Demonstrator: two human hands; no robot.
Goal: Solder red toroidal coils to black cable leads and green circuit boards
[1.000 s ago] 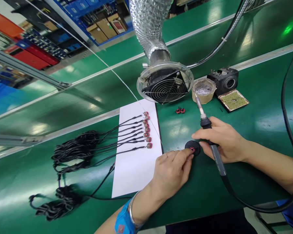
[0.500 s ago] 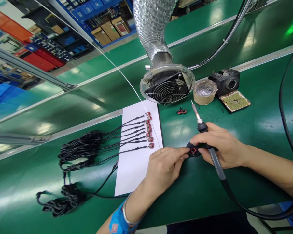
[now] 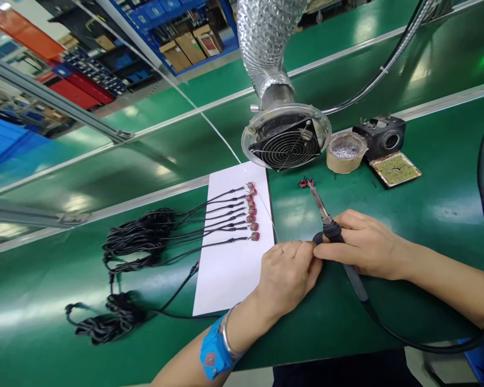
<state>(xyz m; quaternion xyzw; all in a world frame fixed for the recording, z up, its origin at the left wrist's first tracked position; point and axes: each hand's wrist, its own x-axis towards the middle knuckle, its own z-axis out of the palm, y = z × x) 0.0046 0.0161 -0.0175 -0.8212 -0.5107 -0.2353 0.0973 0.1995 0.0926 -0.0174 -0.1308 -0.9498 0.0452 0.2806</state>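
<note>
Within right hand (image 3: 365,246), soldering iron (image 3: 332,230), pointing away

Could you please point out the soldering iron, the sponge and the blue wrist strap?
Soldering iron (image 3: 333,232), head view: dark collar.
Sponge (image 3: 397,170), head view: top face.
Blue wrist strap (image 3: 219,349), head view: outer side.

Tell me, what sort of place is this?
Probably an electronics workshop: the right hand holds what looks like a soldering iron, a silver duct with a fan hangs over the green bench, and black cables run to small reddish parts on white paper.
</note>
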